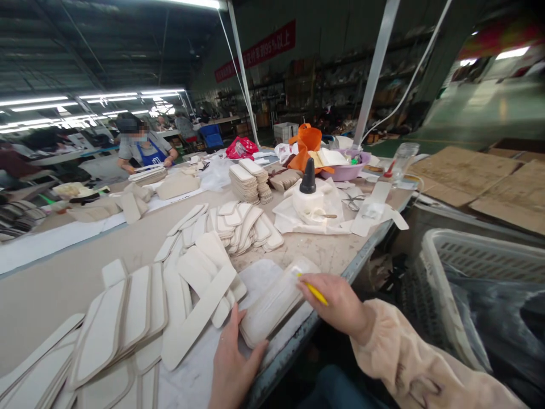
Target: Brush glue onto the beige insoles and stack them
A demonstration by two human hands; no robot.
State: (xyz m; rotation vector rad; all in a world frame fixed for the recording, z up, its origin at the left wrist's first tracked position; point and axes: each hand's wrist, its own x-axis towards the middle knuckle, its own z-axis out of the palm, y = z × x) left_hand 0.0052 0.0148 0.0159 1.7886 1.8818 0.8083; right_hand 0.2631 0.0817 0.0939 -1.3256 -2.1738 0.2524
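My right hand (334, 301) is closed around a slim yellow-handled tool (315, 291). The tool's working end meets a long pale panel (276, 304), whose top looks shiny and wet toward the far end. This panel lies on a stack of similar pieces near the table edge. My left hand (236, 358) has thumb and forefinger spread around the stack's near end, touching it. Left of it, a loose pale strip (200, 318) lies across other panels. Fanned piles of rounded off-white panels (114, 318) spread over the left side.
Beyond the panels stands a white container (309, 203) topped by a black cone (307, 177). Scissors (352, 201) and a purple basin (347, 169) are near it. A white plastic crate (443, 272) sits right of the table edge. Across the table, a person (147, 147) handles flat pieces.
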